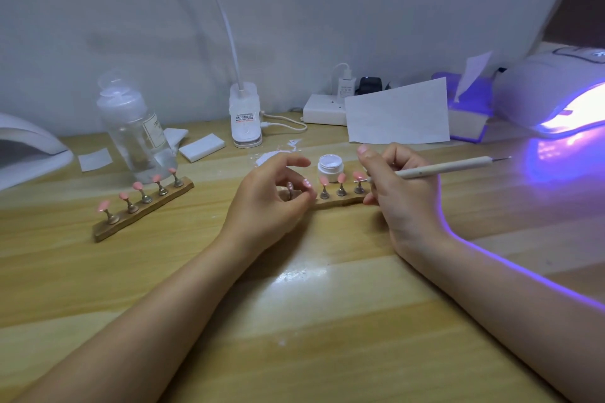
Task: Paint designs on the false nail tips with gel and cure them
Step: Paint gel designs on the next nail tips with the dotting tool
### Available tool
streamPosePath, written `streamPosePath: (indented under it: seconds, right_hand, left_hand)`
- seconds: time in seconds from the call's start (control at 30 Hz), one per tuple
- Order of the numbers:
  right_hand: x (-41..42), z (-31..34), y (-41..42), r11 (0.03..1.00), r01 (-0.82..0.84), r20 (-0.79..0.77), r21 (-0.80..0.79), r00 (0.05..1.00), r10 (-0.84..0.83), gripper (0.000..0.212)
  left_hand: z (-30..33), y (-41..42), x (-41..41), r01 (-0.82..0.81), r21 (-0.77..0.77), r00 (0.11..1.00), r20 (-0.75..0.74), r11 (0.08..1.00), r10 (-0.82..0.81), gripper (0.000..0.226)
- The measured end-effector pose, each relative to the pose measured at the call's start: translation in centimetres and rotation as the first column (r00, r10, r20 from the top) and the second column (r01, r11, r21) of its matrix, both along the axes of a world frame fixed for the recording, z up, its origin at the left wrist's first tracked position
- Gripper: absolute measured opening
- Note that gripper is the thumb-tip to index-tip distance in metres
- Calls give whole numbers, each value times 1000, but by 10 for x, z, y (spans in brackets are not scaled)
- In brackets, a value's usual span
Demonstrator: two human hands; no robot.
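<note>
A wooden strip (340,201) carrying pink nail tips (341,178) on metal stands lies at the table's middle. My left hand (268,199) pinches the stand of a tip with white dots (307,183) at the strip's left end. My right hand (397,186) grips a thin white dotting pen (445,167) by the strip's right end; the pen's near tip sits close to the rightmost nail tip (358,176). An open jar of white gel (330,167) stands just behind the strip. A second strip (144,209) with several pink tips lies to the left.
A curing lamp (556,98) glowing violet stands at the far right, another lamp (29,150) at the far left. Behind are a clear pump bottle (137,127), white pads (201,147), a clip lamp base (245,118), a paper sheet (397,116) and a power strip (322,111).
</note>
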State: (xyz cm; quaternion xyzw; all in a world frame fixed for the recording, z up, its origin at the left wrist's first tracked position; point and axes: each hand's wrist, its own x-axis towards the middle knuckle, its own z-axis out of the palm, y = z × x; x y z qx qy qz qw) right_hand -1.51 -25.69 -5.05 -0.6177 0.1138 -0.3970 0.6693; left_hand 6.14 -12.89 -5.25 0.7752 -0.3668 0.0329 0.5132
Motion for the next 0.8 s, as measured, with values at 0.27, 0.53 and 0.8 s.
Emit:
streamPosePath:
  seconds: [0.27,0.53,0.8]
  right_hand:
    - [-1,1,0,1000,2,-10,-5,1000,-2,42]
    - [-1,1,-1,999,19,-18,32,1000,-18,38]
    - [0,1,-2,999,11,-35,47,999,-10,39]
  left_hand:
    - [-1,1,1,12,22,1000,-10,1000,-12,47]
    - [8,9,10,59,171,998,-37,983,-53,33]
    - [20,16,16,137,309,990,-22,941,-137,30]
